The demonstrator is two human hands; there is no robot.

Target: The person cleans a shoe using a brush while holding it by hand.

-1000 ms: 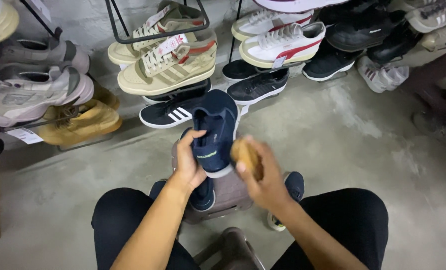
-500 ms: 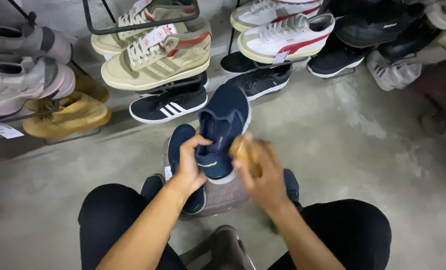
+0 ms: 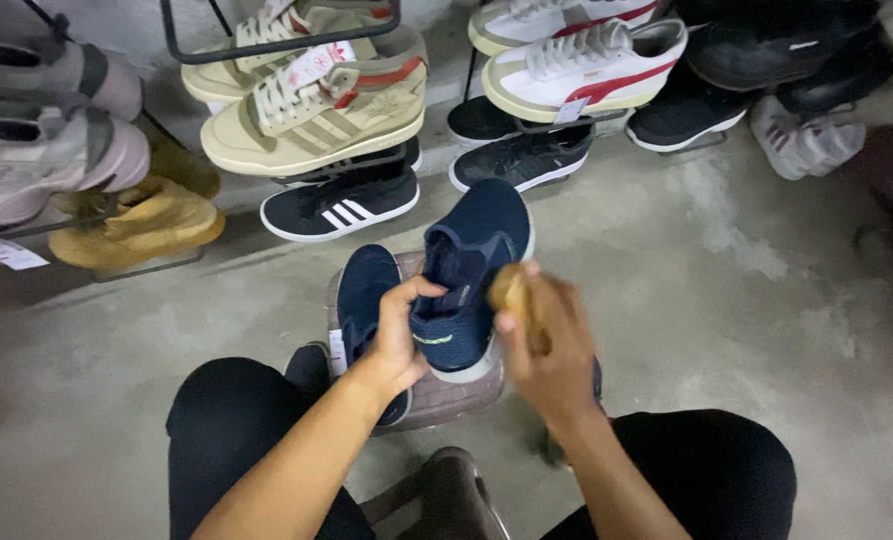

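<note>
While the concrete floor (image 3: 727,330) fills most of what I see, the view has swung since a second ago: the racks at twelve o'clock have slid up and left, and I'm now looking more squarely down at my own lap. Up there the beige high-top sneaker (image 3: 312,115) with its red tag sits at eleven o'clock, the white sneaker with the red stripe (image 3: 587,70) at one o'clock, and the black sneaker with white stripes (image 3: 342,205) just below the beige one.

Down to the middle now: the navy shoe (image 3: 467,275) is up in front of me, toe pointing to twelve o'clock, over the small brownish stool (image 3: 457,395) between my knees. Its twin, the second navy shoe (image 3: 365,300), lies on that stool at nine o'clock of the held one, partly under my wrist.

My left hand (image 3: 399,340) is wrapped round the heel end, thumb hooked over the collar, fingers curled beneath; that grip looks the same as half a second ago. My right hand (image 3: 552,345) is closed around the tan brush (image 3: 512,292), knuckles up, brush head against the shoe's side at three o'clock. Compared with a second ago the brush has come lower and closer in along that side, so I judge the scrubbing stroke is under way along the flank.
</note>
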